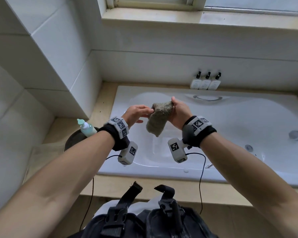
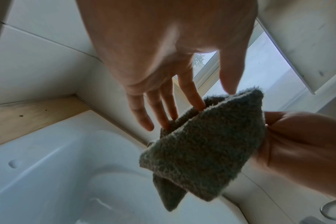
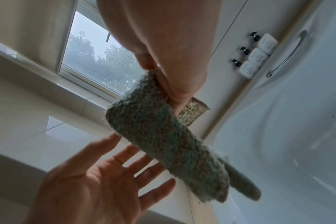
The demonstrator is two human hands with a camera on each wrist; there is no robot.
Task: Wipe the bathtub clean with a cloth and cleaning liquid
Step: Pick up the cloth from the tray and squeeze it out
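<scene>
Holding the folded grey cloth point(image 1: 159, 117) above the near-left part of the white bathtub point(image 1: 239, 117), I pinch its upper end in my right hand point(image 1: 178, 114) while my left hand point(image 1: 136, 114), fingers straight and spread, touches its left edge without gripping. The cloth's long axis runs from its pinched far end down toward me, its free end pointing into the tub. The pump bottle of cleaning liquid point(image 1: 86, 127) stands on a dark round stand on the ledge to the near left, closest to my left hand. I judge fetching it comes next. Three small pump bottles point(image 1: 206, 82) line the far ledge.
</scene>
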